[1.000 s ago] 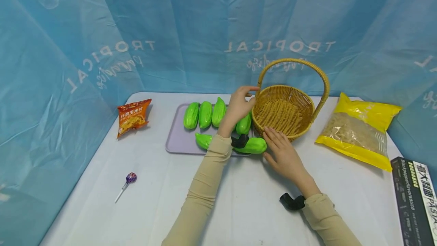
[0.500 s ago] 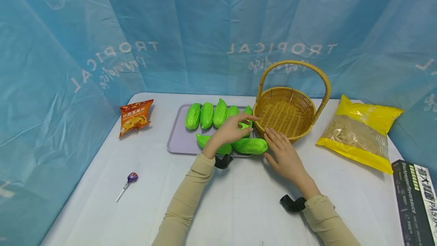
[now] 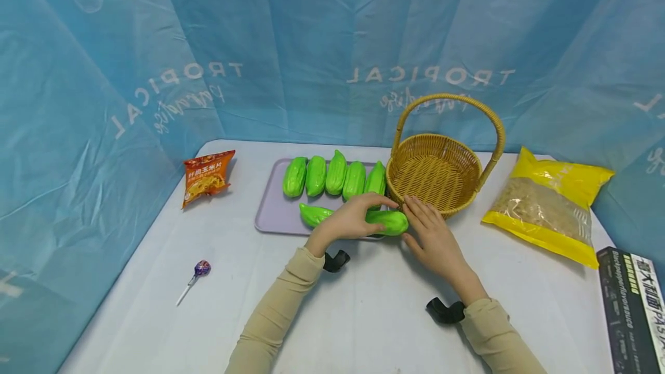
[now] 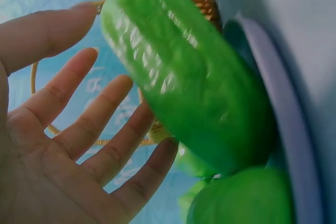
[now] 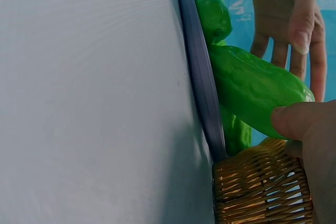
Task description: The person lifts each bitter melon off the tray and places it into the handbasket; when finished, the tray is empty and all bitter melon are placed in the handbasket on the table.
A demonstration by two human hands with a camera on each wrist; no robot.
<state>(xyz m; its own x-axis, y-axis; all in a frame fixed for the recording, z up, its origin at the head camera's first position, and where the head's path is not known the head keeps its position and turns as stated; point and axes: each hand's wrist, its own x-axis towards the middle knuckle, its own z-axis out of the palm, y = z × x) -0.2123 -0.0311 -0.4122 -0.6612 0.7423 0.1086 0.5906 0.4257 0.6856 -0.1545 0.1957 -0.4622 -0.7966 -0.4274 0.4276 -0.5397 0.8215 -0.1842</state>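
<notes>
In the head view, several glossy green bitter melons (image 3: pixel 336 172) stand in a row at the back of a lilac tray (image 3: pixel 267 215). Two more lie end to end along its front edge. My left hand (image 3: pixel 350 219) hovers with spread fingers over the right-hand front bitter melon (image 3: pixel 393 223); the left wrist view has its fingers fanned out beside that melon. Close to the melon's right end is my right hand (image 3: pixel 436 241), fingers extended toward the basket's near rim. The right wrist view has its thumb (image 5: pixel 289 119) at the melon's tip. Its other fingers are mostly hidden there.
A woven basket (image 3: pixel 431 172) with a tall handle stands against the tray's right side. Farther right are a yellow bag (image 3: pixel 550 201) and a black pasta box (image 3: pixel 631 305). An orange snack packet (image 3: pixel 208 178) and a lollipop (image 3: pixel 201 269) lie at left.
My left hand has come back from near the basket handle, toward me and down, to the right-hand front bitter melon. The right hand has stayed in place.
</notes>
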